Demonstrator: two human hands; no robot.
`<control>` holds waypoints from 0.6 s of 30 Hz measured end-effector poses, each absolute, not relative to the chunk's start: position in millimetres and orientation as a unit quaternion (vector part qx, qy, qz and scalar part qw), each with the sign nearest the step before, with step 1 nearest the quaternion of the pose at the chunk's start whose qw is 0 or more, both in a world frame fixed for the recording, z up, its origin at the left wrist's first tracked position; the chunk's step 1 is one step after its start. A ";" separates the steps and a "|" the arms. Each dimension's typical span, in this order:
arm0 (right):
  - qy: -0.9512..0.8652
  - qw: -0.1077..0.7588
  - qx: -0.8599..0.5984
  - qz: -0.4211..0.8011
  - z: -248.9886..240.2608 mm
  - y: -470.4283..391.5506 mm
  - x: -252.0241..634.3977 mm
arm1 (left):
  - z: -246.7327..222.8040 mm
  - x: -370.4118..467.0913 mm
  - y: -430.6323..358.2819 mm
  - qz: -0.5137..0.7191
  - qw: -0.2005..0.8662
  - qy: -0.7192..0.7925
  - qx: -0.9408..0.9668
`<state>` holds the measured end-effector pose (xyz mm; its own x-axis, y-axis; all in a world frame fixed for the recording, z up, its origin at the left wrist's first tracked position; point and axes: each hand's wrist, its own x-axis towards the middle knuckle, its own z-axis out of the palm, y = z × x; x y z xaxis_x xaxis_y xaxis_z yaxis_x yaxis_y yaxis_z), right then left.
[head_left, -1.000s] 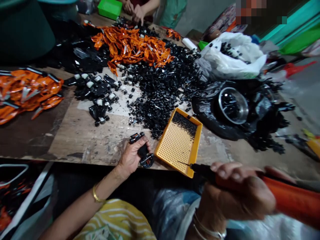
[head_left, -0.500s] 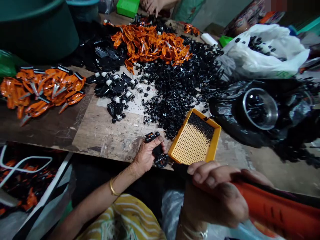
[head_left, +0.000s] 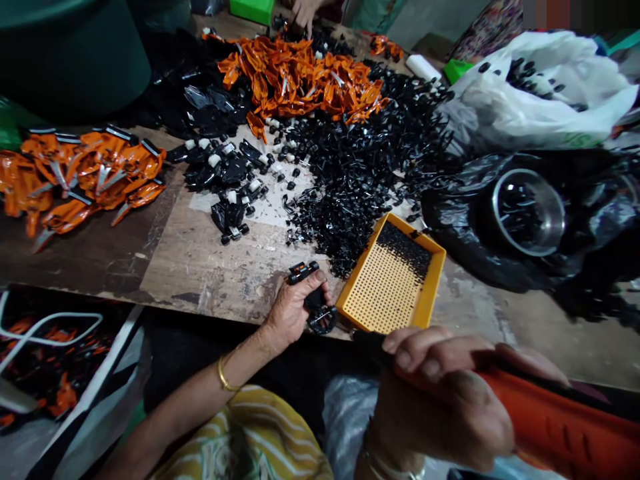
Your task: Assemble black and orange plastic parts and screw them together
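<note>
My left hand grips a small black toy-like part with wheels, at the table's front edge. The fingers of my right hand are wrapped round an orange and black power tool, whose dark tip points left toward that part without touching it. Just beyond both hands a yellow perforated tray holds many tiny black pieces at its far end. A heap of small black parts lies behind the tray, with black assemblies fitted with white pieces to its left.
Orange shells are heaped at the back, and more orange pieces lie at the left. At the right are a metal bowl and a white plastic bag. Another person's hand reaches in at the back.
My right hand and the tool have shifted slightly right in view. My left hand stays almost still on the black part. The other person's hand at the back has moved a little.
</note>
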<state>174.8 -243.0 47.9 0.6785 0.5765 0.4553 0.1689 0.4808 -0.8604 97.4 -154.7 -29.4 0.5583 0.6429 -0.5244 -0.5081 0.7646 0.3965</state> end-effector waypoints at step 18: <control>-0.364 0.798 -0.469 0.102 18.2 -249.0 183.9 | -24.6 106.5 -171.2 0.407 0.799 0.387 0.213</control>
